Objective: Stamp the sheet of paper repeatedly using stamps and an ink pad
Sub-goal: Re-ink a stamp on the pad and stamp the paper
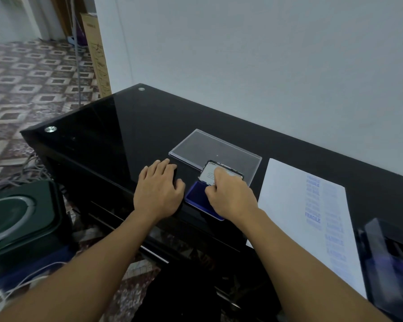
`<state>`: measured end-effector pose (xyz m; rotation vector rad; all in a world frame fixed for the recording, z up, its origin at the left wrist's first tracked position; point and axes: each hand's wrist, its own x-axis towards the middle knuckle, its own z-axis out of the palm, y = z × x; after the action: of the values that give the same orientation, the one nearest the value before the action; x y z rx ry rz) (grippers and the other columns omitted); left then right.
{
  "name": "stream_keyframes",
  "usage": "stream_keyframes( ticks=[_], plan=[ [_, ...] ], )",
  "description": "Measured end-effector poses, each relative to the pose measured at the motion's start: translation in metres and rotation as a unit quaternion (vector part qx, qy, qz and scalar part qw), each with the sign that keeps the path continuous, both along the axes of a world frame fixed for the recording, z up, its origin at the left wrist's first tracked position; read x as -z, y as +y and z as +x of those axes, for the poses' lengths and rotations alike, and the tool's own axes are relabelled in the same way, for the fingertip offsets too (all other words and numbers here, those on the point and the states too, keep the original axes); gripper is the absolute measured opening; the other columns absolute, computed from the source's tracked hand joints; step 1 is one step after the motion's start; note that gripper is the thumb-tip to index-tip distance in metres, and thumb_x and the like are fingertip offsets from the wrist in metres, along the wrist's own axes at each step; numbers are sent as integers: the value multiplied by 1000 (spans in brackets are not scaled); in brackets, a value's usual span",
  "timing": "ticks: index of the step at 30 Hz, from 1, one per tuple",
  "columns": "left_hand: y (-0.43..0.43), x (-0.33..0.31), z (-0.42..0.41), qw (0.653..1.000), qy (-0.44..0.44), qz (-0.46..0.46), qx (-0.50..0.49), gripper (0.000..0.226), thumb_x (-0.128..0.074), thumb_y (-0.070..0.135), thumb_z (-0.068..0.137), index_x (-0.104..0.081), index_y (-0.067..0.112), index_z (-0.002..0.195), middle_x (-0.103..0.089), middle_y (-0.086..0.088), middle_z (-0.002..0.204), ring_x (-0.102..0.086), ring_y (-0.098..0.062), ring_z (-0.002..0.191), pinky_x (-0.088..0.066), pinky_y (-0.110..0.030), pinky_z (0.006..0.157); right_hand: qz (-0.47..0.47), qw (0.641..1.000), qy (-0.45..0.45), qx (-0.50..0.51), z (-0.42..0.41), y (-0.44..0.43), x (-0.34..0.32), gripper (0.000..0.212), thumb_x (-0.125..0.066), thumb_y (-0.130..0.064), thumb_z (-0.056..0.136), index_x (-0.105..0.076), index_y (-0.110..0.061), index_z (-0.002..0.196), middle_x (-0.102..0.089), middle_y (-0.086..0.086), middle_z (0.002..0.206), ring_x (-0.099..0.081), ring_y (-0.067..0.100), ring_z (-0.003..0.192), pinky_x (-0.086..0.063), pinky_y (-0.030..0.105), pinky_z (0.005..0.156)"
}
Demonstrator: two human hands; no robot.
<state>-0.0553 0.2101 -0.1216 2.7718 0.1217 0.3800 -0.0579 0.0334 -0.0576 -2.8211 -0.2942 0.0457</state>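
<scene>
- Two bare hands over a black glass table (116,126), both near its front edge.
- Left hand (159,189) palm down on the glass just left of the ink pad, fingers spread and loosely curled, gripping nothing that shows; fingertips partly over something dark, cannot tell what.
- Right hand (229,194) over the ink pad (195,194), fingers pinched on the raised lid (211,174) at its hinge side; lid tilted up, pale inside facing near.
- Blue pad surface exposed to the left of the right hand; near right corner of the pad close to the table's front edge.
- Clear plastic case (205,147) flat on the glass just beyond the ink pad, its near right part hidden behind the lid.
- Sheet of paper (284,196) to the right of the ink pad, slightly apart, long side running near to far, near corner overhanging the front edge; two columns of faint blue stamped words down its right half, left half bare.
- Dark tray (391,263) at far right, overlapping the sheet's right edge; contents blurred.
- Wide bare glass to the left and far side of the hands, up to the wall (265,54).
- Speaker (21,217) on the patterned floor (33,73) below the table's left end.
</scene>
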Motion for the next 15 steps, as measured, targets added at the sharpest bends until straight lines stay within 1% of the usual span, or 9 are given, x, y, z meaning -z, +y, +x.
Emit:
stream_keyframes(
  ticks=[2, 4, 8, 12, 15],
  plan=[
    [1, 0, 1, 1000, 3, 3, 3, 51, -36, 43, 98, -44, 22, 144, -34, -2, 158, -23, -21, 148, -14, -45, 122, -1, 1000, 8, -6, 3, 0, -2, 9, -41, -30, 102, -40, -22, 97, -67, 6, 105, -59, 22, 85, -50, 35, 67],
    [2, 1, 1, 1000, 9, 11, 9, 50, -34, 42, 99, -42, 22, 145, -33, -2, 158, -21, -21, 148, -13, -45, 122, 3, 1000, 11, -11, 3, 1, -2, 8, -41, -30, 103, -40, -24, 98, -67, 6, 107, -59, 20, 86, -51, 34, 68],
    [2, 1, 1, 1000, 18, 19, 14, 50, -31, 41, 101, -39, 21, 146, -29, -3, 160, -18, -21, 149, -12, -46, 122, 8, 1000, 5, -5, -4, 1, -1, 8, -41, -30, 102, -38, -24, 96, -67, 7, 103, -62, 26, 85, -51, 37, 66],
    [2, 0, 1, 999, 22, 24, 19, 51, -29, 39, 102, -36, 20, 148, -27, -4, 161, -16, -22, 150, -11, -46, 122, 0, 1000, -8, -11, -12, 0, -2, 10, -40, -25, 101, -34, -23, 94, -69, 10, 101, -58, 26, 78, -46, 36, 64],
    [2, -1, 0, 999, 34, 29, 28, 52, -27, 39, 103, -33, 18, 150, -23, -6, 162, -13, -23, 151, -9, -47, 122, -1, 1000, -10, -11, -15, 1, -2, 9, -41, -25, 101, -35, -23, 95, -69, 10, 102, -60, 28, 81, -49, 38, 65]
  ],
)
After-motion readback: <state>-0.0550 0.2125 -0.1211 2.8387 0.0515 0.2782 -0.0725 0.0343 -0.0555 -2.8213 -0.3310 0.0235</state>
